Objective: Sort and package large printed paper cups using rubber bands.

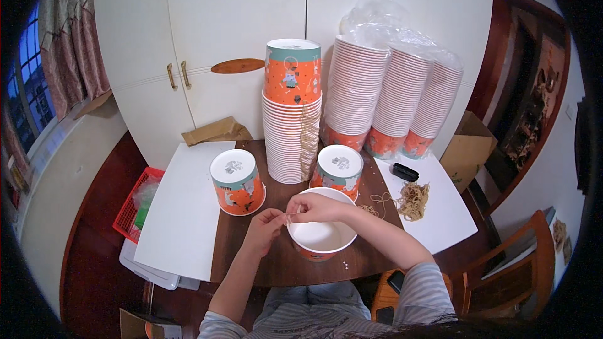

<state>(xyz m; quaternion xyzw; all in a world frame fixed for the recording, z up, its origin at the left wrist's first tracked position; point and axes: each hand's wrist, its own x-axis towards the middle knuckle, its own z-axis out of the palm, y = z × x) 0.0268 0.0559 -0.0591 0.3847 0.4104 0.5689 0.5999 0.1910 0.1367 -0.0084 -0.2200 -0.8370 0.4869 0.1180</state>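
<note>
An open paper bucket [323, 238], white inside with an orange outer wall, stands upright near the table's front edge. At its left rim my left hand [267, 229] and my right hand [317, 207] meet, fingertips pinched close together. A small pale bit shows between them, too small to make out. My right hand reaches over the bucket's mouth and hides part of the rim. Two upside-down orange and green buckets stand behind: one on the left [237, 182], the other [339, 166] just beyond the open bucket.
A tall stack of nested buckets [292, 132] has tan string [309, 141] hanging down its side. Plastic-wrapped bucket stacks [402, 88] stand back right. A black object [405, 172] and a tangle of tan string [414, 201] lie on the table's white right side. Small white beads [345, 266] lie at the front edge.
</note>
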